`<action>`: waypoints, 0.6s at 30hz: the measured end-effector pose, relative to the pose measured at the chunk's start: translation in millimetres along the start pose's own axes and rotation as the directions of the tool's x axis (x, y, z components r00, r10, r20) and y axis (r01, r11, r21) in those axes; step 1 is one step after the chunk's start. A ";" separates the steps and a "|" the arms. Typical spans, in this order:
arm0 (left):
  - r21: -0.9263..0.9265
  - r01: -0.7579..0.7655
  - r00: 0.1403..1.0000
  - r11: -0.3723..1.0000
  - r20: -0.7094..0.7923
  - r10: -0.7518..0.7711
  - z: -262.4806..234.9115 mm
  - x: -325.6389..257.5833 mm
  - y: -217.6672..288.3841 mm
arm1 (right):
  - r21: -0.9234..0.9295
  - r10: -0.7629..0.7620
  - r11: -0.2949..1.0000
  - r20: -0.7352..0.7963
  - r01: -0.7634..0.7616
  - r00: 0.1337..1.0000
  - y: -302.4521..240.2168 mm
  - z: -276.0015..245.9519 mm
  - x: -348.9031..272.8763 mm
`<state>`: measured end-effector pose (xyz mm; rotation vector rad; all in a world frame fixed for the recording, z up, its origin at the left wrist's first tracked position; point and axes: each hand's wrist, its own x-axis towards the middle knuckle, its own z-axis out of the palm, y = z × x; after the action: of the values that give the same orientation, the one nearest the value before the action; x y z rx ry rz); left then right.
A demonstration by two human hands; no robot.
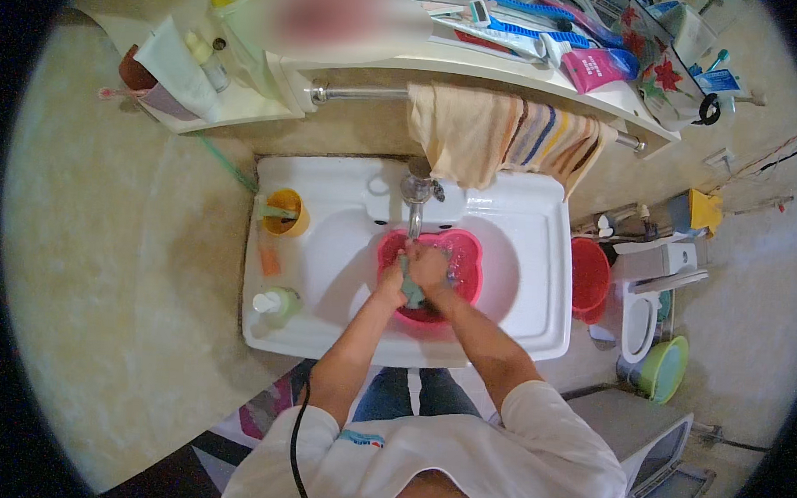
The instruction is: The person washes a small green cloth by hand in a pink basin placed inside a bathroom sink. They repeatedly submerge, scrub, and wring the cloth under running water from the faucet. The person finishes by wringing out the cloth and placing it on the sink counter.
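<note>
Grey-green cloth (413, 293) bunched inside the pink basin (475, 281), just below the faucet (415, 190) of the white sink (541, 320). Left hand (392, 279) laid along the cloth's left edge, fingers partly hidden, so impossible to tell how firmly gripped; right hand (428, 266) curled over the cloth from above, seemingly clamped on a bunched fold, the two close together. By the look of it, a rubbing or rinsing step.

To do it well, anchor one side of the cloth with the left hand and work the other side against it with the right, in short strokes, down inside the basin rather than above its rim. Stay just under the spout without knocking knuckles on the metal. Turn the cloth often and bring fresh folds up between the palms, taking care not to miss the tucked-in parts. Press rather than jerk, to avoid splashing over the lobed rim or shifting the basin, probably light enough to slide on the smooth sink. Mind the striped towel (499, 134) hanging behind the faucet, perhaps within reach of splashes. Leave the yellow cup (300, 221) and pump bottle (282, 304) undisturbed at the sink's left side, well apart from the basin. Squeeze low, directly over the basin, to catch the drips.
</note>
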<state>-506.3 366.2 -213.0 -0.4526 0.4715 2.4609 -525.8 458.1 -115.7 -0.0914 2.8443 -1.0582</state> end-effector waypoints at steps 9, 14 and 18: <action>0.349 0.123 0.954 0.929 -0.300 -0.013 16.2 -29.7 31.5 | 0.737 0.153 0.644 0.138 -0.204 0.979 55.1 -10.9 4.5; 0.187 -0.027 0.998 0.982 -0.056 0.038 -0.2 -43.6 51.1 | 0.935 0.043 0.285 0.206 -0.210 0.978 84.6 -50.7 8.5; 0.264 0.111 0.994 0.958 -0.017 -0.111 68.4 -63.2 54.1 | 0.964 0.019 0.082 0.253 -0.254 0.967 64.8 -80.9 7.8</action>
<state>-504.6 323.5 -114.2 -0.3595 0.7438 2.2481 -544.5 558.8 -97.8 0.1994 1.2708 -2.4797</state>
